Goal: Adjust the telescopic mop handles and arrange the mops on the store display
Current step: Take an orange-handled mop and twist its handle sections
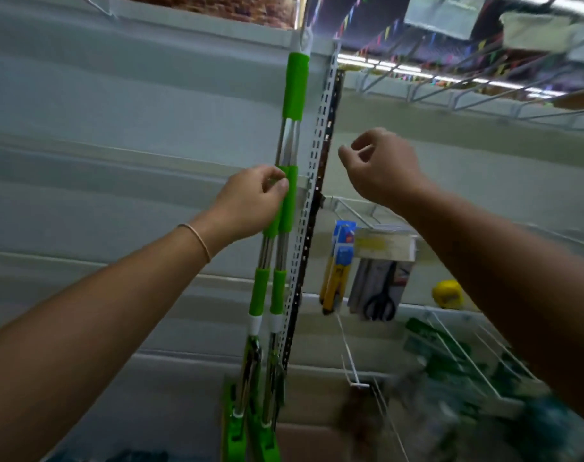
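Note:
Two green and silver telescopic mops [285, 145] hang side by side against the grey display wall, their tops at a white hanger cap [302, 40]. Their green heads [250, 435] reach the bottom of the view. My left hand [254, 201] grips the green middle collars of the handles, fingers curled around them. To the right of the mops, my right hand [380, 165] hovers in the air, fingers loosely curled, holding nothing and apart from the handles.
A perforated metal upright [317, 181] runs just right of the mops. Packaged utility knives [338, 265], scissors [380, 291] and a yellow item [447, 293] hang further right. White wire hooks [350, 361] and wire shelves [467, 91] jut out from the wall.

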Available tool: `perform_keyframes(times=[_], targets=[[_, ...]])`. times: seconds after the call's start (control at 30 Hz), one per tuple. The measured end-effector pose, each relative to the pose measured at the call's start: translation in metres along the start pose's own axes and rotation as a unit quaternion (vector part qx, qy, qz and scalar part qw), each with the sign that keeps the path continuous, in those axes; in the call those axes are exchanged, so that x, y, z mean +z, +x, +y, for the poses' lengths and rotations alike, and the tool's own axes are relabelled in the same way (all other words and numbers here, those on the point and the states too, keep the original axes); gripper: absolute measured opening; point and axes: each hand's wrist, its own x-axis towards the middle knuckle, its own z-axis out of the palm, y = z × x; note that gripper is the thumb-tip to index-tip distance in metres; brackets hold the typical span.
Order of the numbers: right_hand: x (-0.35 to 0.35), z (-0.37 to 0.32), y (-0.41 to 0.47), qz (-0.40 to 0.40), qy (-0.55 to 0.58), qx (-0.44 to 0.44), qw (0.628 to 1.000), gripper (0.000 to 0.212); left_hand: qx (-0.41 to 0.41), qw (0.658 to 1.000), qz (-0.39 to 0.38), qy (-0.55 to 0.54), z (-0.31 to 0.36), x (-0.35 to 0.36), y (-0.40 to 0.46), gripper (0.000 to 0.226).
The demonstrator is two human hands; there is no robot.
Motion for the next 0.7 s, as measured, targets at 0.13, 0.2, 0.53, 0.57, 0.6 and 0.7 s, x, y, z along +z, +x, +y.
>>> perform_keyframes(times=[0.13,0.2,0.53,0.57,0.6,0.7], targets=[[-0.040,0.032,-0.030,0.021,-0.050,0.021,0.998,0.042,0.072,0.997,0.002,0.014,0.039,0.039,-0.014,0.031],[-0.065,0.052,-0.044,0.038,-0.076,0.034,0.996,0.041,0.118,0.993,0.004,0.010,0.067,0.059,-0.019,0.035],[-0.223,0.195,-0.134,0.080,-0.159,0.130,0.975,0.041,0.232,0.969,-0.079,-0.034,0.215,0.209,-0.039,0.032],[-0.242,0.213,-0.145,0.081,-0.170,0.139,0.972,0.041,0.234,0.967,-0.099,-0.035,0.229,0.234,-0.043,0.033],[-0.260,0.232,-0.157,0.081,-0.180,0.148,0.969,0.040,0.237,0.963,-0.123,-0.036,0.243,0.259,-0.049,0.034],[-0.316,0.287,-0.196,0.083,-0.205,0.186,0.957,0.038,0.263,0.944,-0.194,-0.046,0.291,0.333,-0.071,0.037]])
